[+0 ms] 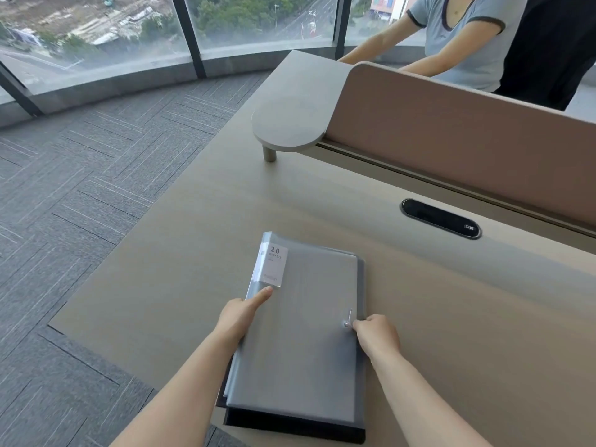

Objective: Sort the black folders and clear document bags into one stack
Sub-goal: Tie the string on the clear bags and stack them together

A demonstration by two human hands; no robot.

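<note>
One stack lies on the wooden desk (451,317) near its front edge. On top is a clear grey document bag (300,333) with a white "20 pockets" label (273,264) at its far left corner. A black folder (290,425) shows beneath it at the near edge. My left hand (240,316) grips the left side of the stack, index finger pointing along the top. My right hand (375,333) pinches the right edge beside a small metal snap (347,321).
A brown divider panel (451,124) runs along the far side of the desk, with a small rounded shelf (290,117) at its left end. A black cable port (440,217) sits in the desktop. Two people stand behind the divider. Carpet and windows lie to the left.
</note>
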